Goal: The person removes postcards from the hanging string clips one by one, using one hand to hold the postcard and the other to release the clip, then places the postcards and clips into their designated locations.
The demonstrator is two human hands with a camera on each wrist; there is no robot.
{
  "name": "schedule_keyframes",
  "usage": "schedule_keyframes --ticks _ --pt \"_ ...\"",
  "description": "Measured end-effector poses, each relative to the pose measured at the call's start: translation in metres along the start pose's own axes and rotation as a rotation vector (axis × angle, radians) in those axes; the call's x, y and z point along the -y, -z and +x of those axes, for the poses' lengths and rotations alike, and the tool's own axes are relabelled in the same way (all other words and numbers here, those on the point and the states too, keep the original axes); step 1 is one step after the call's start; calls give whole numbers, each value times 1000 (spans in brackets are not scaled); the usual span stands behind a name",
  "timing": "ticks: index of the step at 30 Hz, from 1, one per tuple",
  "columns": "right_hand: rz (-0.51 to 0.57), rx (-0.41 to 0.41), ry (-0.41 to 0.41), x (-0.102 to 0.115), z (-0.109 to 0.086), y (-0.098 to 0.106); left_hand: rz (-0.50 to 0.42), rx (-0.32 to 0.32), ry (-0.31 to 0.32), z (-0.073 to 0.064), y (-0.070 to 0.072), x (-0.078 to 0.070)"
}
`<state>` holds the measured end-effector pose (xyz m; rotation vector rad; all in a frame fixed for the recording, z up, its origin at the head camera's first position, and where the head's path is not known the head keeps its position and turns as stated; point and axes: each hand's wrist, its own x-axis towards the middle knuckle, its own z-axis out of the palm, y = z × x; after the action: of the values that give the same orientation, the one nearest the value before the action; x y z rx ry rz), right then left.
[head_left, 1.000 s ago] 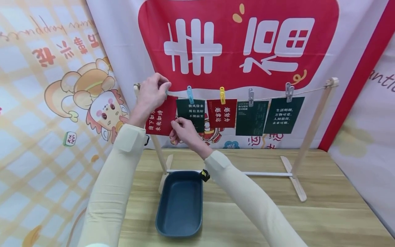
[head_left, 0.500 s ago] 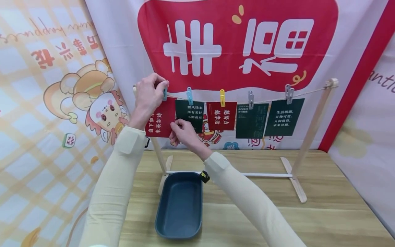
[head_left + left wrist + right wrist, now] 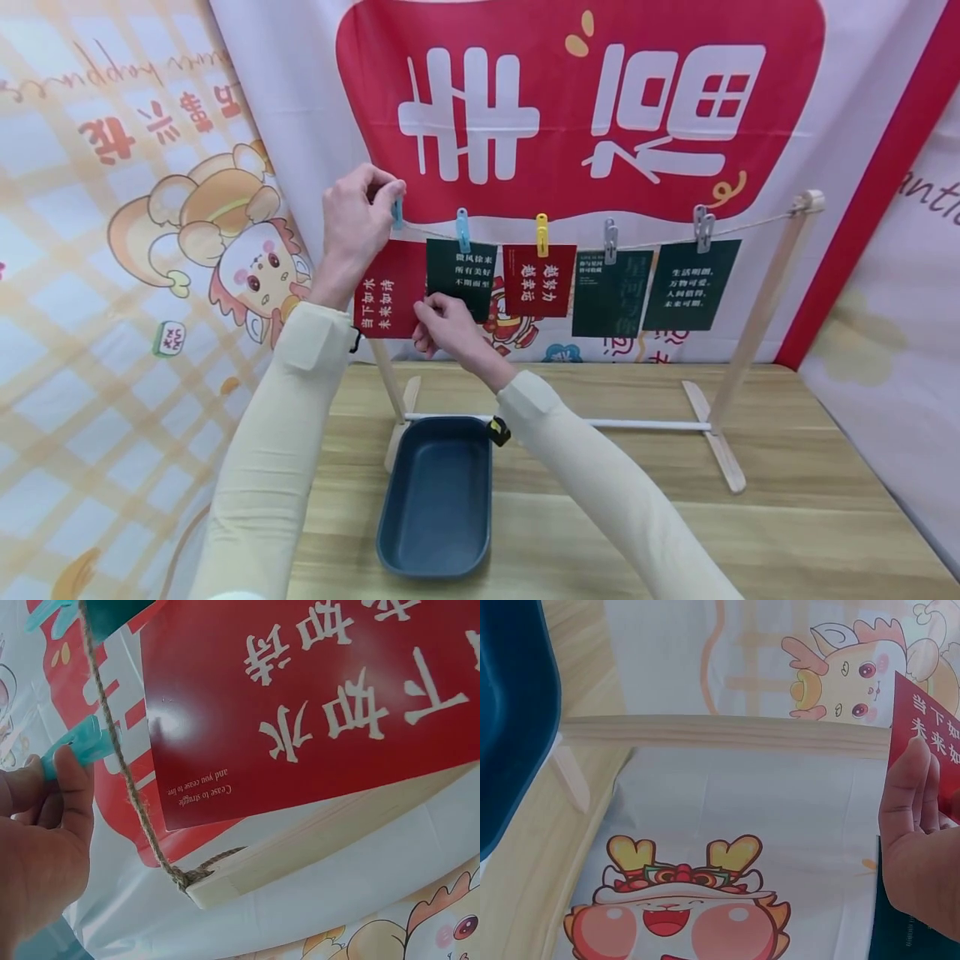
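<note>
My left hand (image 3: 356, 223) pinches a light blue clothespin (image 3: 84, 742) between thumb and fingers at the twine line (image 3: 129, 780). Just below the line is a red card (image 3: 393, 279) with white writing. In the left wrist view a gap shows between the card's top edge and both the twine and the clothespin. The lower right side of that card is pinched by my right hand (image 3: 453, 327), its thumb lying over the printed face. Beside it a dark green card (image 3: 468, 271) hangs from another light blue clothespin (image 3: 462, 231).
Further right, a red card (image 3: 540, 282) and two green ones hang from yellow and grey clothespins. Wooden posts (image 3: 761, 308) carry the line, joined by a white rod (image 3: 645, 424). A deep blue basin (image 3: 437, 496) stands on the wooden table (image 3: 615, 533) below the hands.
The left hand has moved slightly up and left with the clothespin, which has come off the red card. The right hand has lowered the card a little, away from the line.
</note>
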<state>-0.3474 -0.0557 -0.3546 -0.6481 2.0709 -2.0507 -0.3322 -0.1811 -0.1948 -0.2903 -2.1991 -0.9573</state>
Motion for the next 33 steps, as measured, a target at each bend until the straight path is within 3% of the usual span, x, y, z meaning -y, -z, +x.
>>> schedule_keyframes --ticks 9,16,21,28,33 --pt "-33 26 3 0 -4 -2 -63 -47 4 1 5 -8" --pt "-62 66 9 0 -10 -4 -158 -79 51 1 9 -8" --pt "-83 77 -2 0 -16 -3 -222 -120 7 -2 14 -6" --pt "-156 91 -39 -10 -30 7 -203 -85 7 -10 19 -1" --pt "-190 99 -32 -21 -39 17 -204 -107 -19 -17 23 4"
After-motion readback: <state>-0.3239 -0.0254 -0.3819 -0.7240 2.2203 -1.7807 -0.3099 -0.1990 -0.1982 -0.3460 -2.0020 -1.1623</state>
